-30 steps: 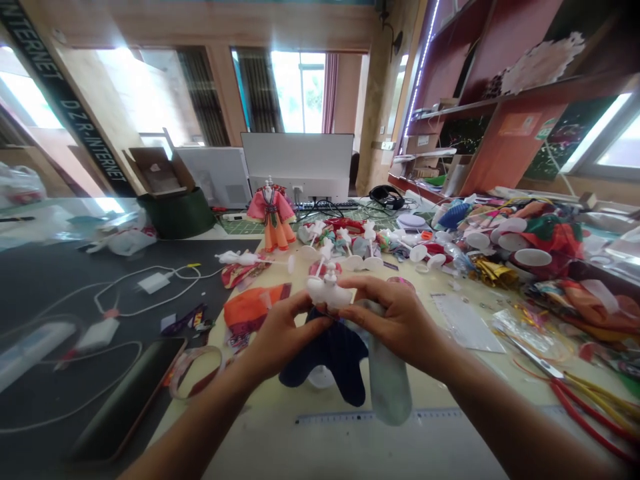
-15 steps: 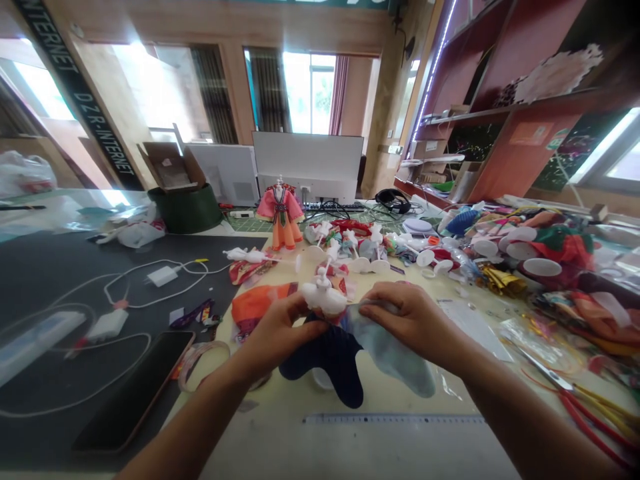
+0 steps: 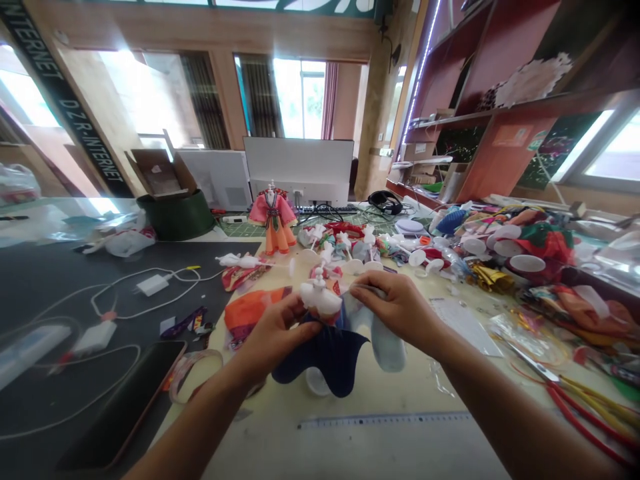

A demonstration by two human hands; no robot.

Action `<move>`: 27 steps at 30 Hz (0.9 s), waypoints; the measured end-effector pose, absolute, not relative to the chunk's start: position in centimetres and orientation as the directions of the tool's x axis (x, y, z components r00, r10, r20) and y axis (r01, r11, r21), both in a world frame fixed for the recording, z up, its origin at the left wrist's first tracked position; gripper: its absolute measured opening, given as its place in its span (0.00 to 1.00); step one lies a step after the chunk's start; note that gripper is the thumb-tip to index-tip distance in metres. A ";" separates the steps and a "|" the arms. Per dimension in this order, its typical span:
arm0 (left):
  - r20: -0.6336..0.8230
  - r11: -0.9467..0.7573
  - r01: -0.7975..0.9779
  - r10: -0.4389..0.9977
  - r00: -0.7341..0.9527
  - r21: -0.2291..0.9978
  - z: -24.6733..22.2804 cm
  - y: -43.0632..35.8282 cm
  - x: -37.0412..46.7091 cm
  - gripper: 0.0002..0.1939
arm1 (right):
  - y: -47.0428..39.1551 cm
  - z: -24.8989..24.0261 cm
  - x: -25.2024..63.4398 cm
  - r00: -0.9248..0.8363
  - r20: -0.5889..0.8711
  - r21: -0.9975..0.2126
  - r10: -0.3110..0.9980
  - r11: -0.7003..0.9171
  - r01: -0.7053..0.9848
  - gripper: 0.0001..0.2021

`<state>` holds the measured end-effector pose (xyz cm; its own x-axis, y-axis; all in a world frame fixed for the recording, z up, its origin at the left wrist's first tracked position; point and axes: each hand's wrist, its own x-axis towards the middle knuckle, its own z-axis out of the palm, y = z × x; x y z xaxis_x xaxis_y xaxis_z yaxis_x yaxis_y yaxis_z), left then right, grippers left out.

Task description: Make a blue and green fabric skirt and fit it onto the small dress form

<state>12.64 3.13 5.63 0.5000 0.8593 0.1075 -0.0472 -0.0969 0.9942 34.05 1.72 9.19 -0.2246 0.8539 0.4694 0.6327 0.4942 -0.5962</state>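
My left hand (image 3: 280, 333) is closed around a small white doll torso (image 3: 320, 299) on a stand, whose round white base (image 3: 318, 381) shows below. A dark navy skirt (image 3: 325, 360) hangs from the doll under my left thumb. In my right hand (image 3: 390, 303), thumb and fingers pinch a pale blue-grey piece of cloth (image 3: 389, 343) just right of the doll; its lower part droops over the table. Behind them stands a doll form in a pink and orange robe (image 3: 273, 217). Orange cloth (image 3: 250, 310) lies left of my left hand.
White doll stands (image 3: 345, 243) and coloured garments (image 3: 540, 243) crowd the back and right. Scissors (image 3: 537, 367) lie at right, a ruler (image 3: 385, 420) in front. A phone (image 3: 125, 407), tape roll (image 3: 195, 373) and white charger (image 3: 95, 337) are at left.
The pale cloth has shifted left and now hangs narrower, closer to the doll. The navy skirt's hem has lifted and spread slightly. The whole view has turned a little to the right.
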 end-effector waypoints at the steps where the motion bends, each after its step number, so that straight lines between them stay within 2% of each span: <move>1: 0.115 -0.101 -0.056 0.861 0.495 0.993 5.5 3.1 12.7 0.19 | 1.5 9.2 33.9 -0.234 0.479 -0.600 0.846 0.510 0.616 0.06; 3: 0.134 -0.107 -0.083 0.862 0.489 0.991 5.3 3.1 12.8 0.20 | 0.9 9.2 33.7 -0.258 0.489 -0.607 0.833 0.537 0.586 0.05; 8: 0.189 -0.147 -0.128 0.872 0.450 0.981 4.7 3.0 13.4 0.21 | 0.3 9.6 33.1 -0.279 0.493 -0.576 0.824 0.549 0.606 0.16; 14: 0.268 -0.288 -0.002 0.889 0.372 0.958 4.6 2.2 13.9 0.15 | 0.1 10.1 32.1 -0.293 0.545 -0.505 0.785 0.587 0.633 0.10; 20: 0.359 -0.373 0.070 0.920 0.157 0.925 2.6 1.5 14.4 0.21 | -0.2 10.2 31.9 -0.278 0.554 -0.472 0.784 0.571 0.671 0.09; 24: 0.442 -0.442 0.041 0.897 0.008 0.896 1.8 0.8 15.0 0.14 | -0.2 10.1 31.8 -0.276 0.555 -0.469 0.785 0.569 0.675 0.09; 27: 0.503 -0.499 0.105 0.864 -0.013 0.860 1.5 0.4 15.2 0.06 | -0.2 10.1 31.7 -0.271 0.537 -0.497 0.799 0.559 0.664 0.09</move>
